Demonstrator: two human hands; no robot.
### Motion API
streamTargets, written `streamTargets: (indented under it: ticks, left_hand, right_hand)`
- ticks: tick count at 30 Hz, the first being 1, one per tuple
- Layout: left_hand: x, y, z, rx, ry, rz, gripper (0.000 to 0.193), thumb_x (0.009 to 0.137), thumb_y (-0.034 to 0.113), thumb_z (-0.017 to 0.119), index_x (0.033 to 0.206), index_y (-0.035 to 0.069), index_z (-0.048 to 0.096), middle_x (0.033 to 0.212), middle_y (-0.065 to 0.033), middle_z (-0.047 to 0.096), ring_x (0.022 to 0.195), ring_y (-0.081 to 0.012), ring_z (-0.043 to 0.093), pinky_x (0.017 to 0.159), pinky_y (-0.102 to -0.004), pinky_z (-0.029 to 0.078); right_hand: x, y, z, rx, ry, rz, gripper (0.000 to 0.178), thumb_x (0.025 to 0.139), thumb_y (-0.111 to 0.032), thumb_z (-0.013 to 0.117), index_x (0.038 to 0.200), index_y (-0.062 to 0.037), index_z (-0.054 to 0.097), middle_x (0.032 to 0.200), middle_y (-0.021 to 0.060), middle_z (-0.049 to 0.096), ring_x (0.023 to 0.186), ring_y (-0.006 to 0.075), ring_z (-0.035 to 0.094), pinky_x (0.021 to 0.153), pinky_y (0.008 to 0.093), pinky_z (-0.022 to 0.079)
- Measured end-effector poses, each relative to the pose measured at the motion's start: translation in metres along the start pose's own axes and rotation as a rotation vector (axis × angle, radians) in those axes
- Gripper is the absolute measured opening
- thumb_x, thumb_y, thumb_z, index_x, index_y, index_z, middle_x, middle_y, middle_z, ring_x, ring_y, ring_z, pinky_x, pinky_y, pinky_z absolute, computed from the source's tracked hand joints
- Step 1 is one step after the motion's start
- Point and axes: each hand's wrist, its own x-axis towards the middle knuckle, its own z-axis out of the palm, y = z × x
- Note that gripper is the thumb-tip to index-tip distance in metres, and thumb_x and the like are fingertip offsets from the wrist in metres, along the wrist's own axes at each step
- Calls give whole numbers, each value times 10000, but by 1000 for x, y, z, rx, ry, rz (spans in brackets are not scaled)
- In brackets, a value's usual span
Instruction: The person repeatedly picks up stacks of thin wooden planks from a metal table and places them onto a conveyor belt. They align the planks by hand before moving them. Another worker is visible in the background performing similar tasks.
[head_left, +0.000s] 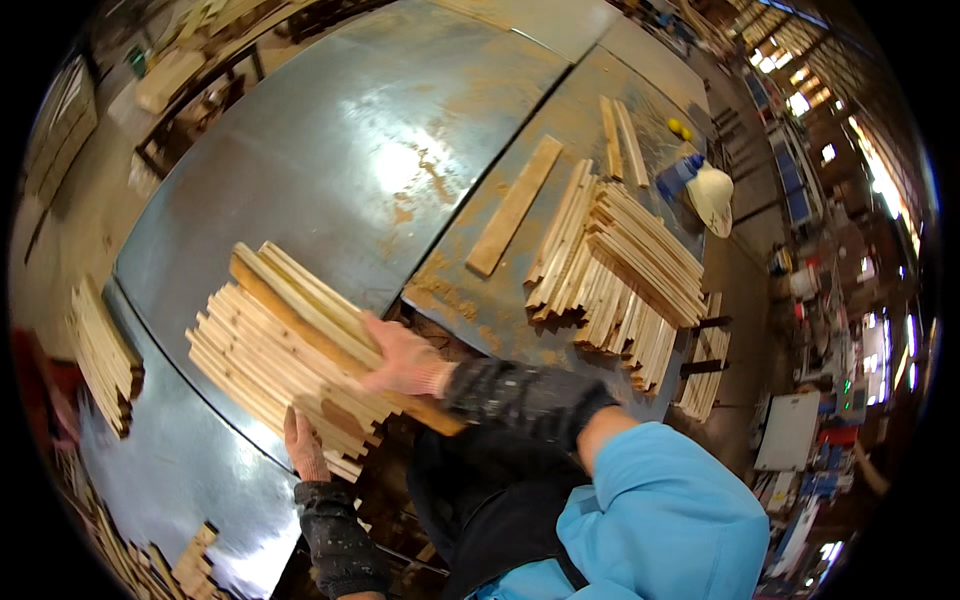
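Observation:
A row of pale wooden strips [270,335] lies side by side on the metal tabletop in front of me, their ends uneven. Along its right side runs a darker, browner strip [300,320], with lighter strips beyond it. My right hand [405,360], in a pinkish work glove, is closed over the near part of the brown strip; its fingertips are partly hidden. At the near left part of the row, my gloved left hand [307,448] has its fingers stretched out against the strips and is not wrapped round any.
To the right, a stack of strips [640,260] stands on a sawdust-covered table section, beside a single board [515,205]. A blue and cream object [700,185] sits beyond. More strips [105,355] lie far left. A dark gap [490,185] divides the tabletop.

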Motion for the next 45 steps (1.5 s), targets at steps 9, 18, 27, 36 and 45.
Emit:
streamTargets:
  ticks: [9,18,27,36,45]
  left_hand:
    - [11,-8,10,170,104,56,681,1093,254,656,1676,10,403,943,30,592,695,-84,472,603,-285,411]
    - [-19,-5,35,435,121,50,774,1062,246,695,1679,-51,334,1603,-204,527,1301,-273,606,1010,-412,550]
    - [-65,0,28,851,327,-25,837,990,363,748,1643,-47,424,1664,-291,461,1548,-419,437,1289,-474,346]
    - [-88,-20,11,887,571,54,841,989,406,717,1629,-63,438,1649,-307,482,1523,-421,485,1259,-448,398]
    - [-17,-39,-60,1230,414,114,896,1068,618,477,1715,22,306,1792,-239,262,1668,-423,198,1356,-518,126]
  right_hand:
    - [-244,214,-249,-397,365,387,1153,737,-408,835,1686,12,334,1449,310,589,1336,442,586,1194,464,460]
    - [-355,403,-346,-741,270,823,1182,747,-325,833,1742,-71,247,1514,232,558,1402,420,530,1182,461,451]
    - [-372,452,-357,-896,495,700,979,774,-15,792,1657,25,371,1652,286,448,1511,470,442,1272,496,389]
    - [-322,507,-326,-879,375,985,907,964,-55,677,1744,-63,216,1792,188,266,1612,393,332,1312,462,341]
    - [-87,225,-164,-259,347,-70,719,1009,-224,717,1617,57,454,1619,261,528,1515,395,493,1259,434,381]
